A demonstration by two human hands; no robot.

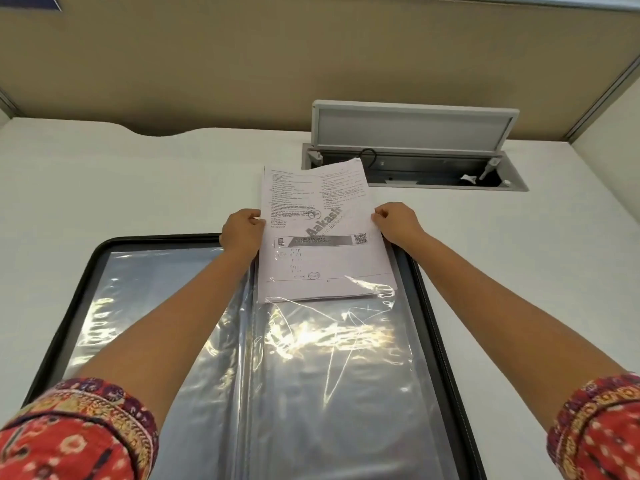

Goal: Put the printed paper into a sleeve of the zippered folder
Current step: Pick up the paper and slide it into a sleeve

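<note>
over the folder [74, 289], both hands' grips pinch the paper [318, 237] edges.

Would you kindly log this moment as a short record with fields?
folder: zippered folder open flat on white desk
paper: printed paper, lower edge inside the right-hand clear sleeve, upper part still out
left hand: left hand pinching paper's left edge
right hand: right hand pinching paper's right edge
background: desk cable box, lid up
</note>
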